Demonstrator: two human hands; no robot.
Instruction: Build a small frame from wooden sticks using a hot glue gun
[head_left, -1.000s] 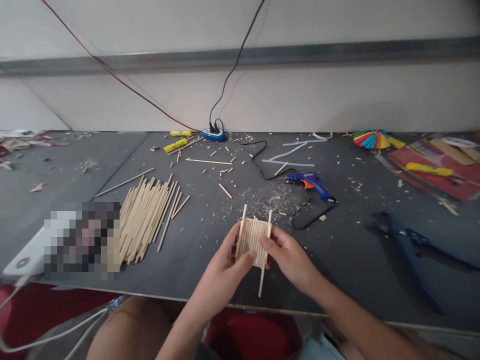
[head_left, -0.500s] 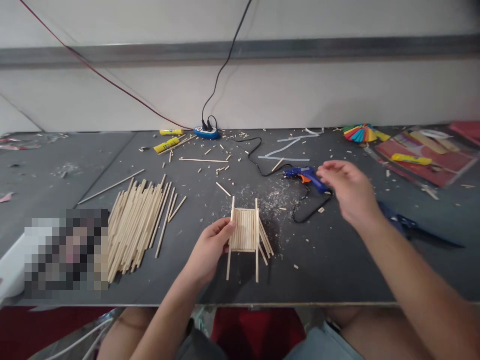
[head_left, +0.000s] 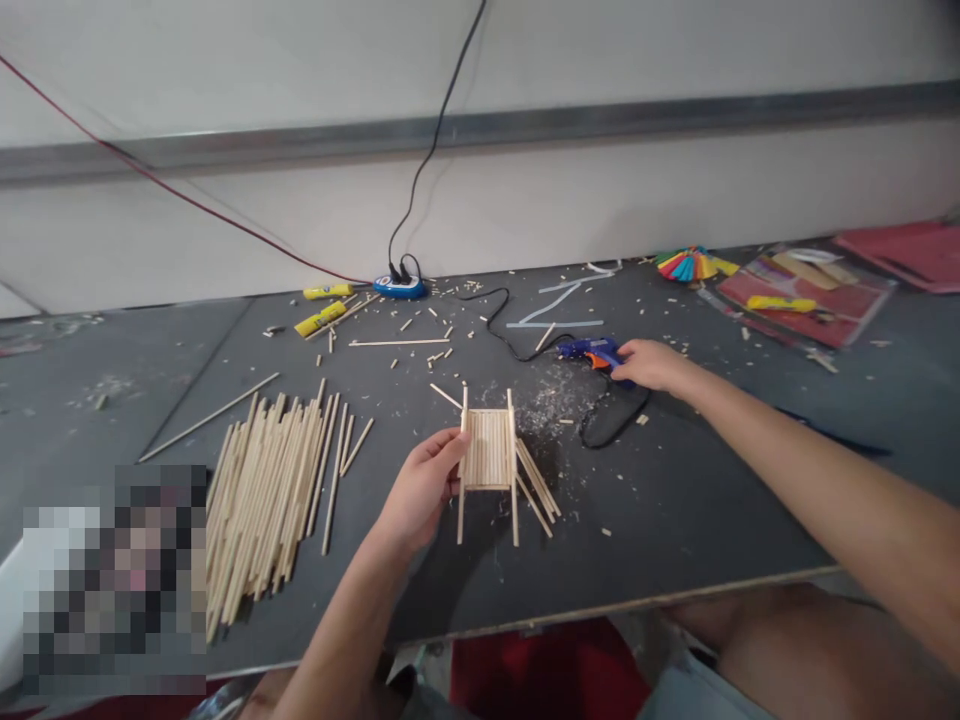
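Observation:
My left hand pinches the left side of a small wooden stick frame, its thumb on top. The frame has a slatted middle panel between two longer sticks that stick out at both ends. Several loose sticks lie beside its right edge, partly under it. Farther right, my right hand is closed around the handle of a blue hot glue gun with an orange trigger. The gun lies on the dark table, nozzle to the left. Some of the right fingers are hidden.
A large pile of wooden sticks lies on the left. A black cord crosses toward a blue power strip. Yellow tubes, stick offcuts, a colourful fan-shaped piece and dark-handled scissors are scattered around.
My right hand has come down from above the table onto the glue gun's handle. My left hand still holds the stick frame. The camera view has tilted and shifted a little.

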